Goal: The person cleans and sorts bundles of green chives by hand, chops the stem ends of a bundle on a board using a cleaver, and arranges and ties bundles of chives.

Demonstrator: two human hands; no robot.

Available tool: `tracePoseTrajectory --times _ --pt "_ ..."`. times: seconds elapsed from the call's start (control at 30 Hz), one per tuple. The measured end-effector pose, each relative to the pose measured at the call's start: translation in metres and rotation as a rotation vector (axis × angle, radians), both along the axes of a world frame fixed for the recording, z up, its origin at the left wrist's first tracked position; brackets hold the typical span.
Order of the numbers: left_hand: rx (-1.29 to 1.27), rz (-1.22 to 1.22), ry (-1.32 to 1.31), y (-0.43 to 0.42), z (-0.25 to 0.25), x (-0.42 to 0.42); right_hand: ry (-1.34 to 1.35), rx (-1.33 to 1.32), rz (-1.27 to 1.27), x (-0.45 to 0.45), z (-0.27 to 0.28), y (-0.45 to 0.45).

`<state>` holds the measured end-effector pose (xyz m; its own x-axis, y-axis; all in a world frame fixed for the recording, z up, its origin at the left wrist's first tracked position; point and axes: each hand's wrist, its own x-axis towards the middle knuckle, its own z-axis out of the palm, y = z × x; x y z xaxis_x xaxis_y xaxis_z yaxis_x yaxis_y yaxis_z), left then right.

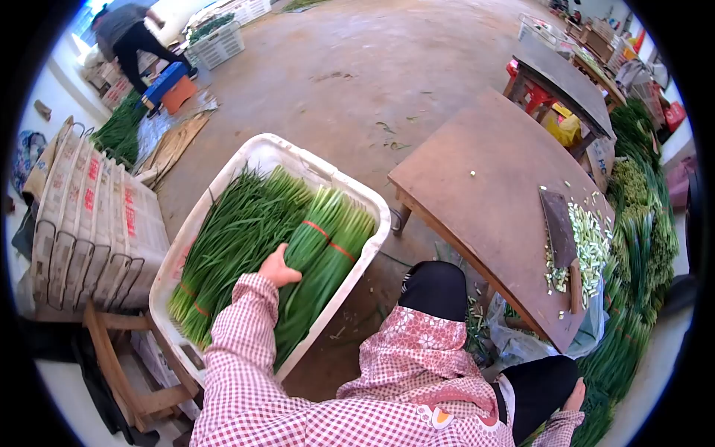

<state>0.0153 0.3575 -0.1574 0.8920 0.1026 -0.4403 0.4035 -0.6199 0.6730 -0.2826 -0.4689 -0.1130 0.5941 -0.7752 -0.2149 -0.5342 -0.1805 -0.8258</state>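
Observation:
My left hand (279, 268) reaches into a white plastic crate (382, 216) packed with green garlic chives. It is closed at the side of a bundle of garlic chives (313, 257), with the thumb over the leaves and the other fingers partly hidden. Red bands (328, 240) tie the bundles near their pale cut ends. More garlic chives (231, 231) lie on the crate's left side, leaves pointing away. Beside my bent knee, my right hand (575, 395) rests with its visible fingers stretched out, holding nothing that shows.
A wooden table (477, 171) bears a cleaver (558, 231) and chopped stalk pieces (592, 238). Stacked crates (97, 223) stand left, above a wooden stool (134, 365). Chives (625, 335) are heaped along the right wall. A person (130, 45) bends at the far left.

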Motion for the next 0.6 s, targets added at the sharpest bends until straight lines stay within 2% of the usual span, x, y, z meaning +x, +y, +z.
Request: tracePoseTrajectory --times 0.03,0.1,0.13,0.3,0.33,0.37,0.4,0.43,0.47,0.5,0.53,0.57,0.6 --pt "-0.039 -0.021 0.008 -0.007 0.011 -0.002 0.003 0.000 -0.019 -0.005 0.007 0.015" --pt "-0.041 -0.008 -0.022 -0.002 -0.005 -0.003 -0.116 0.292 -0.225 -0.014 0.026 0.041" --pt "-0.014 -0.007 0.009 0.001 -0.009 0.000 -0.137 0.344 -0.265 -0.019 0.024 0.044" --pt "0.028 -0.035 0.189 0.011 -0.003 0.014 0.065 0.165 -0.117 -0.042 -0.008 0.050" --pt "0.066 -0.051 0.072 0.022 -0.020 0.011 0.140 0.087 -0.065 -0.046 -0.014 0.053" --pt "-0.084 -0.049 -0.024 0.035 -0.039 0.007 0.238 -0.008 -0.024 -0.056 -0.019 0.062" --pt "-0.286 -0.135 0.048 0.018 -0.015 0.014 0.380 -0.116 0.016 -0.065 -0.027 0.073" --pt "-0.370 -0.183 0.031 0.012 -0.027 0.019 0.520 -0.187 0.033 -0.078 -0.029 0.087" --pt "-0.306 -0.208 -0.049 0.033 -0.056 0.022 0.634 -0.202 0.042 -0.087 -0.036 0.102" --pt "-0.194 -0.166 -0.018 0.031 -0.046 0.024 0.727 -0.173 0.036 -0.098 -0.043 0.117" --pt "-0.250 -0.189 -0.032 0.047 -0.072 0.038 0.435 0.005 0.019 -0.117 -0.043 0.143" --pt "-0.255 -0.145 -0.120 0.065 -0.083 0.040 0.452 -0.053 0.055 -0.136 -0.066 0.156" --pt "-0.117 0.047 -0.389 0.072 -0.105 0.037 0.475 0.225 -0.073 -0.150 -0.085 0.166"
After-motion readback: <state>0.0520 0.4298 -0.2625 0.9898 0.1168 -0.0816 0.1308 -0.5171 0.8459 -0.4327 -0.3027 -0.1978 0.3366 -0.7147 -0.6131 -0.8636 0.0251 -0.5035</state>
